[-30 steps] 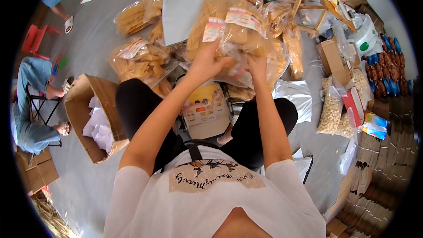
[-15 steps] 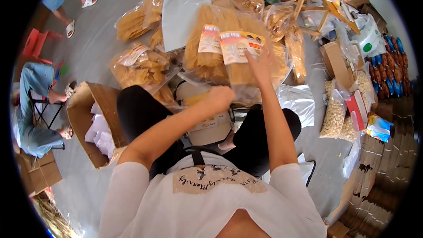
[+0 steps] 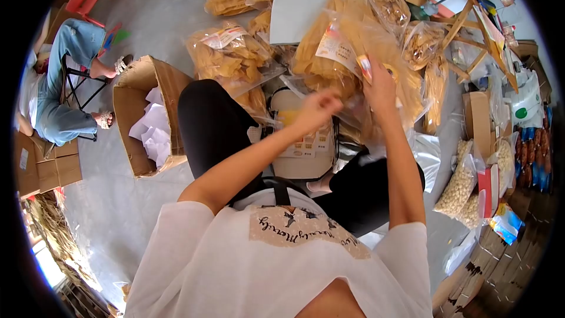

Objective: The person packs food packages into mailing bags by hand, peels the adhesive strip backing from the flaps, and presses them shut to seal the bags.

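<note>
Nearest first: the left hand [image 3: 321, 106] is seen half-curled, fingers narrow (pretty blurry, so whether anything's pinched can't be told). The clear bag [image 3: 385, 38], stuffed with tan sheets, is gripped by the right hand [image 3: 379, 85], fingers closed on it, at the front of the pile. Off left, crumpled white paper [image 3: 154, 132] is held in an open box [image 3: 168, 97]. Farther out, a grey sheet [image 3: 303, 9] is surrounded by more tan-filled bags [image 3: 229, 56].
</note>
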Demonstrator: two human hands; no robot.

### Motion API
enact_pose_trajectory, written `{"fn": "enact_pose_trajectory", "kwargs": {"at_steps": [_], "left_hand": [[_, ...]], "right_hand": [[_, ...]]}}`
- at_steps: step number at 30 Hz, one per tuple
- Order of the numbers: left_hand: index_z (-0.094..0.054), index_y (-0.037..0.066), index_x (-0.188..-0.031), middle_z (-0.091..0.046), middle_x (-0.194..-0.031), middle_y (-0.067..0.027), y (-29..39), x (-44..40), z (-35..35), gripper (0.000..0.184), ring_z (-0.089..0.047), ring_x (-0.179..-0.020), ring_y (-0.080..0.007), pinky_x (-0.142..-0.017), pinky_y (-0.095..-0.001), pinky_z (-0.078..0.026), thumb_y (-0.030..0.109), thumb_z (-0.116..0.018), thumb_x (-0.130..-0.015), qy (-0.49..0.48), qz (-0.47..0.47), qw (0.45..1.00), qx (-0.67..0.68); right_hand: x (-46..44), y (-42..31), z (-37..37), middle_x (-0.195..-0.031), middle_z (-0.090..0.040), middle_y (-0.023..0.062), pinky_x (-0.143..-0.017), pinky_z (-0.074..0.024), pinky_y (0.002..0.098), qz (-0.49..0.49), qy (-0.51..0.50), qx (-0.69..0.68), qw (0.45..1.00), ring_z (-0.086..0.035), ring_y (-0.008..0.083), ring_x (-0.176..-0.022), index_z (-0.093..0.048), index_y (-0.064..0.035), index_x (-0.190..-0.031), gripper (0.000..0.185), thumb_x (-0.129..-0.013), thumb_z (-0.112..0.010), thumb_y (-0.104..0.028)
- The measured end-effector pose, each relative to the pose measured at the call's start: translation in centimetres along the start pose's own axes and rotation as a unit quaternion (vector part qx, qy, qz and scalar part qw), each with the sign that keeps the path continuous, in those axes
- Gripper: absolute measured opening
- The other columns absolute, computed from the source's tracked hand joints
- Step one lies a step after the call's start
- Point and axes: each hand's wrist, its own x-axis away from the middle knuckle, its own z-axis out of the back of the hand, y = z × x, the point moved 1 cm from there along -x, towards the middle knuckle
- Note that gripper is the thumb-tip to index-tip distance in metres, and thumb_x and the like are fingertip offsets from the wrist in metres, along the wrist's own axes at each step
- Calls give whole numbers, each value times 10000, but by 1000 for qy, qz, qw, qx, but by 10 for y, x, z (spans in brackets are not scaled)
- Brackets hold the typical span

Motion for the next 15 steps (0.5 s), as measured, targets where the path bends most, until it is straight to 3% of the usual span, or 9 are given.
{"fn": "enact_pose_trajectory", "kwargs": {"at_steps": [1,3,6,7,9,10,11,13,15], "left_hand": [[-517,68,-1125,-584,-804,-23,7,-15,17,361,-555,-724,-90,-613,-226,-454,173,-618,-794,109,21,994,18],[-330,46,-1286,-522,-1100,-98,24,-38,48,570,-527,-962,-179,-735,-330,-458,327,-555,-843,209,75,964,143],[-193,45,-1354,-351,-1311,-189,60,-52,79,849,-360,-1211,-288,-914,-459,-377,600,-482,-781,130,175,887,408],[-193,45,-1354,-351,-1311,-189,72,-51,83,849,-360,-1211,-288,-914,-459,-377,600,-482,-781,127,168,888,409],[-245,-21,-1312,-397,-1272,-185,84,-49,84,865,-422,-1158,-279,-899,-426,-406,608,-488,-772,4,208,850,483],[-313,-66,-1249,-474,-1193,-179,78,-52,87,762,-511,-1062,-242,-848,-372,-451,491,-561,-791,-38,225,841,490],[-313,-66,-1249,-474,-1193,-179,72,-50,89,762,-511,-1062,-242,-848,-372,-451,491,-561,-791,-42,226,841,491],[-369,-49,-1203,-566,-1051,-140,72,-31,86,570,-588,-919,-191,-784,-310,-489,249,-630,-794,-93,217,956,175],[-381,-25,-1184,-584,-993,-117,69,-17,79,506,-596,-869,-168,-755,-296,-494,147,-627,-778,-74,220,950,208]], "right_hand": [[3,-1,16,-1053,-553,179,-752,-453,369,4,7,3,1000,-538,375,-905,-458,-63,-1191,426,-783,-558,-133],[11,-8,52,-1021,-571,156,-754,-456,393,48,-7,-46,998,-552,344,-883,-519,-90,-1118,370,-752,-540,-35],[32,-10,87,-1044,-577,150,-798,-446,382,135,19,-84,987,-552,348,-922,-559,-98,-1086,407,-696,-533,19],[41,-11,94,-1066,-574,139,-818,-439,377,168,12,-76,983,-548,339,-951,-562,-98,-1089,445,-668,-525,43],[58,-24,108,-1070,-572,128,-834,-432,379,199,-12,-57,978,-541,323,-970,-565,-92,-1085,473,-639,-519,57],[66,-29,112,-1074,-570,117,-851,-425,380,229,-42,-41,972,-535,307,-988,-567,-87,-1082,500,-610,-513,71],[73,-31,114,-1074,-570,117,-851,-425,380,226,-41,-39,972,-535,307,-988,-567,-87,-1082,500,-610,-513,71],[81,-33,116,-1081,-561,111,-869,-416,385,207,-39,-54,976,-516,290,-1011,-583,-76,-1057,503,-587,-504,84],[84,-31,120,-1138,-528,113,-906,-386,407,202,-70,-67,975,-485,308,-1046,-531,-55,-1114,541,-586,-549,59]]}}
